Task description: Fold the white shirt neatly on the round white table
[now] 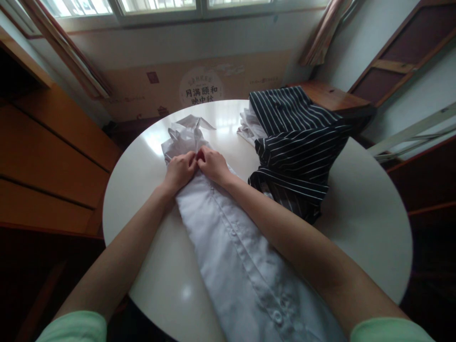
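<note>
White cotton fills the middle of the picture: a white button-up shirt (228, 237) lies as a long narrow strip on the round white table (363, 223), its long axis going from the lower right of the frame up to the centre, with the button placket along it. Both hands meet at the far end of this strip, just below the crumpled collar part. The left hand (180, 171) and the right hand (213, 165) are side by side, fingertips touching each other, and each is closed on a pinch of the shirt cloth. Neither hand is nearer; both forearms lie along the two sides of the shirt. To the right of the centre, just beside the right forearm, a pile of dark striped clothing (297, 147) sits on the table and reaches near its far-right rim. On the left of the shirt the tabletop is bare up to its curved edge. A cardboard sheet (199, 85) with printed characters leans against the wall behind.
</note>
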